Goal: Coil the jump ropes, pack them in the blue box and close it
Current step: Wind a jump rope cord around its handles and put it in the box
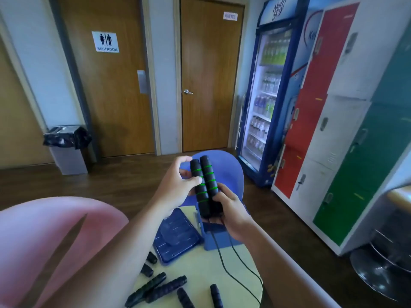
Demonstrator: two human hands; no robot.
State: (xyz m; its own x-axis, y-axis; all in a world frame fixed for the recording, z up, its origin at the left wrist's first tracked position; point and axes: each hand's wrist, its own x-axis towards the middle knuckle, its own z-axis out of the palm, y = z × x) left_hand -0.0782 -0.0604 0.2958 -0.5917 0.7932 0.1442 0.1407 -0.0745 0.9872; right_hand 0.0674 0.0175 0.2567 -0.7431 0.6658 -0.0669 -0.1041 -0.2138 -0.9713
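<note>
Two black jump rope handles with green rings are held side by side, upright, above the table. My left hand grips them from the left near the middle. My right hand holds their lower ends. Their thin black cord hangs down across the white table. Below the hands stands the blue box, open, with its lid lying flat to the left. Several more black handles lie on the table near its front edge.
A pink chair back fills the lower left. A blue chair stands behind the table. A drinks fridge and coloured lockers line the right wall. A bin stands by the restroom door.
</note>
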